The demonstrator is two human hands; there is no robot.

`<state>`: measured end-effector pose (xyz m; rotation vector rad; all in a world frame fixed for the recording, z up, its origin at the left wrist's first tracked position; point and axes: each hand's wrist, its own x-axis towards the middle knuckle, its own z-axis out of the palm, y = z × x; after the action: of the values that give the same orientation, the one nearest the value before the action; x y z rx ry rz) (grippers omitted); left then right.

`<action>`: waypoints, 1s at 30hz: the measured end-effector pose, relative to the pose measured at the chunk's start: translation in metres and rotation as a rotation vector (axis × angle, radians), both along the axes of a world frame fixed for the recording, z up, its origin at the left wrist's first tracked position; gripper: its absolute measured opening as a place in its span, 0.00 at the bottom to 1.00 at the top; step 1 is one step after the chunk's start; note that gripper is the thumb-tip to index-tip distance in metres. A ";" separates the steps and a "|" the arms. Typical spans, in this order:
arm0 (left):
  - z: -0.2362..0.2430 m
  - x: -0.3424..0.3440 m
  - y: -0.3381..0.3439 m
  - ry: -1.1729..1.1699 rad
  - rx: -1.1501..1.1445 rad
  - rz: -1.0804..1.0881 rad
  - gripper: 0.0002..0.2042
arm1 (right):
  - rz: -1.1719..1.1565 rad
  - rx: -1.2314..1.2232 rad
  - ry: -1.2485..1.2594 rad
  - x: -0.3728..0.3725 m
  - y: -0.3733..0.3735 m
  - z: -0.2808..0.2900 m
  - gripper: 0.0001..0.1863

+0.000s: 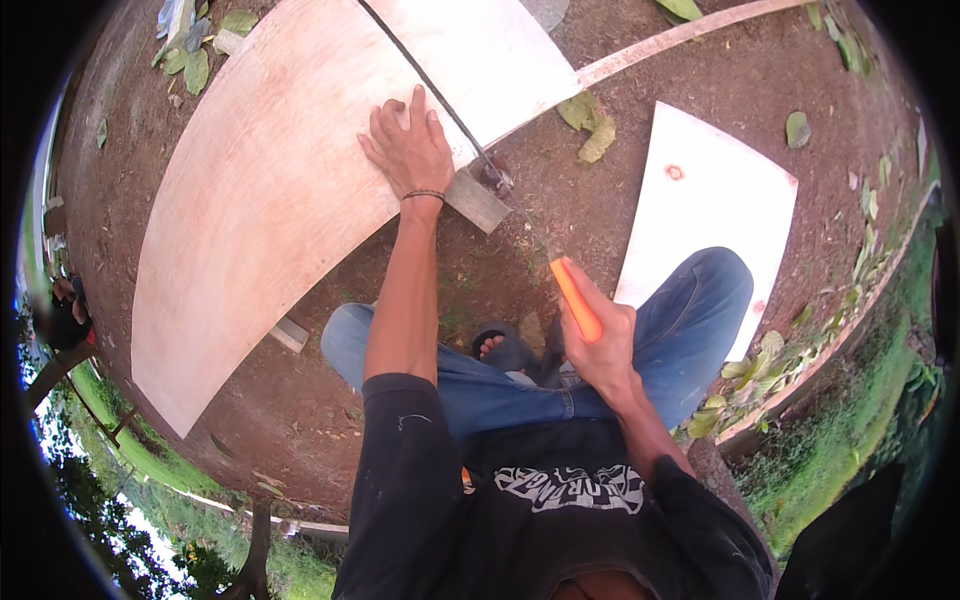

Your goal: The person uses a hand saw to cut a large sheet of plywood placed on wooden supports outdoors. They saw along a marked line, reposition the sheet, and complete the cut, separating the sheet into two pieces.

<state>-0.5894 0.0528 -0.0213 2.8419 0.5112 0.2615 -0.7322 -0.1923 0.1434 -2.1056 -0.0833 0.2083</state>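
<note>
A broad sheet of plywood (250,190) lies in front of me, with a long dark slit (425,80) running from its near edge to the top of the view. My left hand (408,145) lies flat on the sheet just left of the slit, fingers spread, holding nothing. My right hand (605,345) is wrapped around the orange handle of a handsaw (575,300). Its thin blade points up and left, in line with the slit; motion and glare make the blade hard to make out. A piece of wood (478,203) supports the sheet near the blade.
A smaller pale board (715,190) lies on the dirt to the right, partly behind my right knee. Another wood block (290,334) sticks out under the sheet. Leaves (590,125) are scattered on the ground. A curved strip (690,42) runs off toward upper right.
</note>
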 end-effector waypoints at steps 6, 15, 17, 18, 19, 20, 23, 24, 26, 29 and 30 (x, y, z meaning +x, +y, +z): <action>-0.004 -0.006 0.006 -0.063 0.001 -0.004 0.21 | -0.015 -0.058 0.187 -0.064 -0.071 0.084 0.26; 0.001 -0.004 0.006 -0.132 -0.009 0.008 0.21 | -0.347 0.162 0.162 -0.054 -0.098 0.098 0.27; 0.000 -0.006 0.008 -0.121 -0.041 -0.005 0.22 | -0.380 0.227 0.124 -0.052 -0.106 0.099 0.29; -0.003 -0.003 0.003 -0.118 -0.059 -0.028 0.22 | -0.407 0.259 0.102 -0.052 -0.114 0.098 0.30; -0.005 -0.006 0.011 -0.052 -0.111 -0.038 0.24 | -0.446 0.377 0.114 -0.051 -0.116 0.101 0.31; -0.007 -0.008 0.020 -0.044 -0.130 -0.085 0.24 | -0.484 0.494 0.125 -0.049 -0.118 0.105 0.32; 0.004 -0.022 0.044 0.128 -0.202 -0.203 0.29 | -0.584 0.629 -0.025 -0.041 -0.118 0.103 0.33; 0.011 -0.029 0.045 0.196 -0.228 -0.227 0.30 | -0.610 0.662 -0.077 -0.040 -0.122 0.101 0.33; 0.020 -0.038 0.046 0.324 -0.275 -0.273 0.32 | -0.664 0.676 -0.150 -0.038 -0.135 0.097 0.33; 0.027 -0.040 0.048 0.423 -0.162 -0.310 0.40 | -0.734 0.703 -0.259 -0.037 -0.151 0.090 0.33; 0.032 -0.032 0.045 0.460 -0.152 -0.298 0.41 | -0.754 0.684 -0.282 -0.037 -0.158 0.086 0.32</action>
<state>-0.6219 0.0983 0.0103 2.7699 0.1686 -0.4727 -0.7690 -0.3498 0.2299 -1.3483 0.4147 -0.5061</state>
